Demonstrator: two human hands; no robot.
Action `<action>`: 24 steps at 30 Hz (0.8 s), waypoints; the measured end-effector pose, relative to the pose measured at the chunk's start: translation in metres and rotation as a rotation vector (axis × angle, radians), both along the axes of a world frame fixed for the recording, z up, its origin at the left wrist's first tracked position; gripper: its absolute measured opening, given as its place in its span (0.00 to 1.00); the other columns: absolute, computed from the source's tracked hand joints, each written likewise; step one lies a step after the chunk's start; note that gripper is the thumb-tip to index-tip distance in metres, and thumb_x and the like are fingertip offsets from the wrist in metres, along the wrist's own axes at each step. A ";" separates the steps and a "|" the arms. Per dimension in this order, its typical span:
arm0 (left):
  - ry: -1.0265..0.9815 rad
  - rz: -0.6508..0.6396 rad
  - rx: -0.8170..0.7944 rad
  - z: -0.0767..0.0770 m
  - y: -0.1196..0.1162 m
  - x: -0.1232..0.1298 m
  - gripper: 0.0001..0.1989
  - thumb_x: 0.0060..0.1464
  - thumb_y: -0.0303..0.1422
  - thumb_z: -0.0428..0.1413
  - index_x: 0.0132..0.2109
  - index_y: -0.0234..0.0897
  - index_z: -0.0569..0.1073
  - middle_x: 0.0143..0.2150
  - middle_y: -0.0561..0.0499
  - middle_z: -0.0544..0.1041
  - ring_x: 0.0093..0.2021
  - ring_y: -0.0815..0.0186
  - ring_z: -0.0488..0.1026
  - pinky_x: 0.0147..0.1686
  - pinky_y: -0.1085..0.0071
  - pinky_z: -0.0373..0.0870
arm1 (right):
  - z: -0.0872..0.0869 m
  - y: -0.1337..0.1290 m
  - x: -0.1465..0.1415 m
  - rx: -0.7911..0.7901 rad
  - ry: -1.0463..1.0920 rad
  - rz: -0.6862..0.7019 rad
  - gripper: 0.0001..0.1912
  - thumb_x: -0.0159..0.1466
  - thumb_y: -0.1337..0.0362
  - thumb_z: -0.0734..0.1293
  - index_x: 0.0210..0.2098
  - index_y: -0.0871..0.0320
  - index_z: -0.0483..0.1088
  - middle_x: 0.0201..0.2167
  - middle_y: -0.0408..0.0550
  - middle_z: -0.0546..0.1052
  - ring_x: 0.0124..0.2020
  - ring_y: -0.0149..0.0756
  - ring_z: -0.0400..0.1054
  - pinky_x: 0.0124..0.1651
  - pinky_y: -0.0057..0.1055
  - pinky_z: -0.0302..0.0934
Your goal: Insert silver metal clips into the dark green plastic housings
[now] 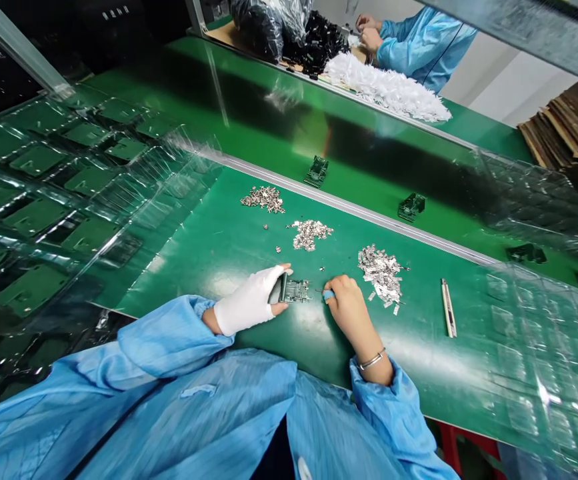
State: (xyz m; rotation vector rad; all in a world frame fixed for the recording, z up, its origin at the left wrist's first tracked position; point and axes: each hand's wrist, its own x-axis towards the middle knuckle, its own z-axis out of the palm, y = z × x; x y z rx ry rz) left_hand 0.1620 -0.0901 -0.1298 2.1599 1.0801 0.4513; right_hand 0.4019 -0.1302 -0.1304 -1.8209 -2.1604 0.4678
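My left hand, in a white glove with bare fingertips, grips a small dark green plastic housing between thumb and fingers. Metal parts stick out of the housing's right side. Just to the right, my bare right hand is closed in a pinch on a thin metal-tipped piece with a blue part. Its tip points at the housing, with a small gap between. Beyond the hands lie piles of small metal parts: one far left, one in the middle, and flat pieces at right.
A utility knife lies on the green table. Clear plastic trays stand on the left and right. Behind a metal rail, several dark assemblies rest on a green strip. Across it, a co-worker's hands work near white pieces.
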 end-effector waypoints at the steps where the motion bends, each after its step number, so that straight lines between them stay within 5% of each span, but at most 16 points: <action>1: -0.003 0.009 -0.018 -0.001 -0.001 -0.002 0.33 0.49 0.33 0.57 0.60 0.35 0.55 0.59 0.41 0.65 0.60 0.55 0.63 0.59 0.57 0.62 | 0.000 0.000 -0.001 -0.002 0.042 0.000 0.10 0.60 0.76 0.57 0.36 0.59 0.66 0.38 0.51 0.69 0.41 0.41 0.60 0.45 0.36 0.56; 5: 0.000 0.023 -0.040 -0.004 -0.004 -0.003 0.31 0.49 0.33 0.57 0.59 0.34 0.57 0.59 0.41 0.64 0.60 0.55 0.62 0.60 0.57 0.61 | -0.002 0.000 -0.006 -0.054 0.235 0.060 0.12 0.60 0.76 0.56 0.39 0.58 0.65 0.38 0.49 0.70 0.42 0.38 0.63 0.45 0.32 0.58; 14: -0.003 0.005 -0.024 -0.005 -0.003 -0.004 0.33 0.48 0.30 0.58 0.60 0.35 0.56 0.59 0.41 0.65 0.60 0.56 0.62 0.60 0.57 0.61 | 0.006 0.002 -0.022 -0.159 0.083 0.020 0.15 0.57 0.77 0.57 0.39 0.56 0.66 0.38 0.48 0.71 0.42 0.38 0.65 0.42 0.30 0.59; 20: 0.005 0.001 -0.005 -0.006 -0.003 -0.004 0.33 0.48 0.31 0.59 0.60 0.35 0.56 0.59 0.41 0.65 0.60 0.55 0.63 0.60 0.57 0.62 | 0.007 0.002 -0.010 -0.218 0.308 0.053 0.11 0.59 0.74 0.58 0.37 0.55 0.67 0.37 0.44 0.71 0.39 0.33 0.66 0.42 0.28 0.58; 24: -0.012 0.000 -0.005 -0.004 -0.002 -0.004 0.33 0.47 0.30 0.59 0.59 0.35 0.56 0.58 0.41 0.66 0.59 0.55 0.63 0.59 0.57 0.63 | 0.009 -0.001 -0.016 -0.216 0.193 0.070 0.13 0.57 0.76 0.58 0.38 0.56 0.67 0.38 0.46 0.71 0.41 0.35 0.66 0.42 0.28 0.58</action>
